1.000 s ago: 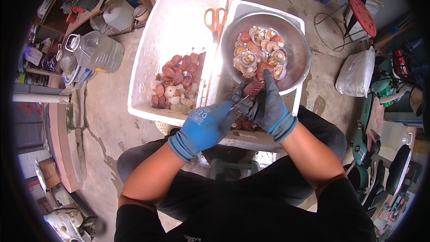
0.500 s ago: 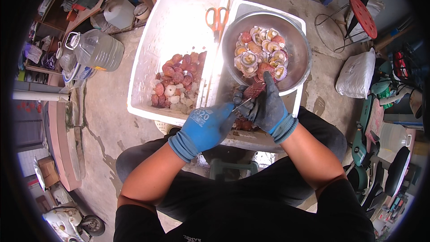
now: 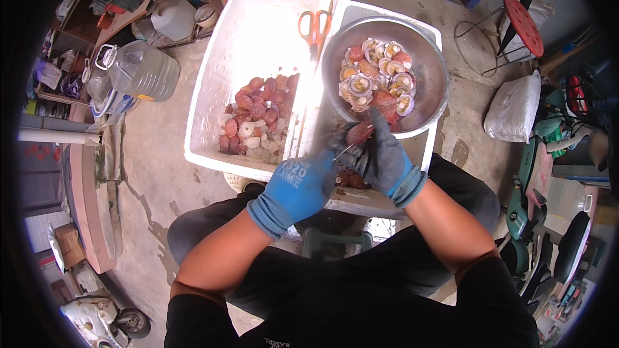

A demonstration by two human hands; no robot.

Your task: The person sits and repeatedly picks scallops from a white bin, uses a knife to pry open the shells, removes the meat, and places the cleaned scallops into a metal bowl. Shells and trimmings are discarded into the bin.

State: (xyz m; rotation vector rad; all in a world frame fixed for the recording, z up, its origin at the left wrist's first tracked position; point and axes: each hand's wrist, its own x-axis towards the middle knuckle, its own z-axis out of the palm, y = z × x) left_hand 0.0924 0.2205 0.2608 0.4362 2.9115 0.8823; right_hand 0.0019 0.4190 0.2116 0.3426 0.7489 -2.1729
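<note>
My left hand (image 3: 298, 187), in a blue and grey work glove, is closed round a thin metal shucking blade (image 3: 346, 152), its handle hidden in the fist. The blade's far end meets a reddish scallop (image 3: 359, 133); whether it sits between the shells I cannot tell. That scallop is gripped by my right hand (image 3: 385, 160), gloved alike, just off the near rim of a steel bowl (image 3: 433, 80). Opened scallops (image 3: 380, 67) with pale flesh lie in the bowl, with a red shell (image 3: 387, 104) nearest my hand. More reddish pieces (image 3: 350, 178) lie beneath my hands.
A white foam box (image 3: 196, 116) at left holds whole scallops (image 3: 258, 100) and ice. Orange-handled scissors (image 3: 314, 29) rest at its right rim. The bowl stands on a white foam lid or tray (image 3: 422, 148). A water jug (image 3: 145, 71) and a red stool (image 3: 523, 26) stand farther out.
My right hand has drawn the scallop slightly back toward me from the bowl and turned it. The blade stays at the shell, and the left hand has shifted a little right.
</note>
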